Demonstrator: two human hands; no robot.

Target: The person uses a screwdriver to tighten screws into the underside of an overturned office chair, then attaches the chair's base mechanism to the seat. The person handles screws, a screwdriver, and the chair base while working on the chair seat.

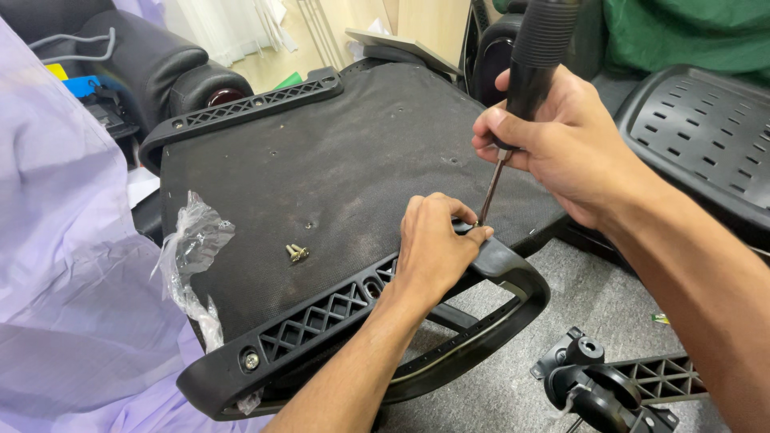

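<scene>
An upturned black chair seat (345, 152) lies in front of me, its fabric underside up. A black plastic armrest (337, 313) lies along its near edge. My right hand (553, 136) grips a black-handled screwdriver (533, 56), its thin shaft pointing down to the armrest bracket. My left hand (437, 240) rests on the armrest, fingertips pinched around the screwdriver tip; whatever sits there is hidden. Two loose screws (297, 253) lie on the fabric to the left of that hand.
A second armrest (249, 108) lies along the seat's far edge. Torn clear plastic (188, 248) hangs at the left corner over lilac sheeting (56, 240). A perforated black chair part (706, 128) sits right; a castor base (601, 385) lies on the grey floor.
</scene>
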